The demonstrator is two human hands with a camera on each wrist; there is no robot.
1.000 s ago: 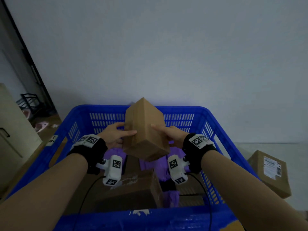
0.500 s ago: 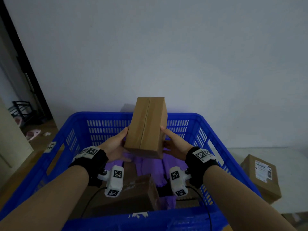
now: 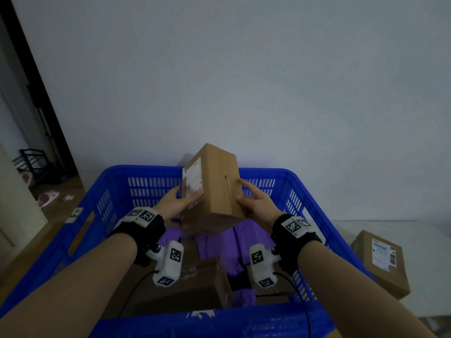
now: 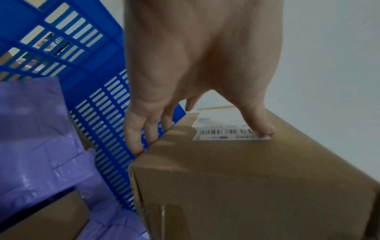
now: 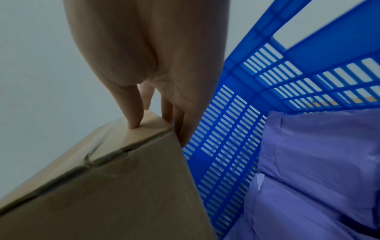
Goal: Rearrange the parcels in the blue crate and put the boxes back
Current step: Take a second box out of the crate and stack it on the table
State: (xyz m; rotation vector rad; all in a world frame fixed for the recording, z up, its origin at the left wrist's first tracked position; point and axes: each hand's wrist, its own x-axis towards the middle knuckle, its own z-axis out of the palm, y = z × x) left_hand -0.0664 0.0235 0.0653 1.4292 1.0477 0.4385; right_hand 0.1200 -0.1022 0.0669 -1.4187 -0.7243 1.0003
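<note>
Both hands grasp one cardboard box (image 3: 214, 184) and hold it in the air above the far half of the blue crate (image 3: 97, 203). On the box's left side, the left hand (image 3: 174, 203) lays its thumb on the white shipping label (image 3: 194, 181), beside the barcode, while its fingers (image 4: 135, 129) wrap the box's underside edge. On the opposite side, the right hand (image 3: 256, 203) sets its thumb on the seamed top face near the right edge and tucks its fingers (image 5: 185, 126) down the box's right side. The box is tilted, its far end raised toward the wall and its near end lower, clear of everything beneath it.

Inside the crate lie purple plastic parcels (image 3: 219, 242), bunched from the middle toward the far wall, and a second cardboard box (image 3: 195, 281) rests near the crate's near wall. A small white tag (image 3: 75, 214) sticks to the crate's left rim. Outside, to the right of the crate, a labelled cardboard box (image 3: 380, 262) sits on the table (image 3: 353, 230), well apart from the hands.
</note>
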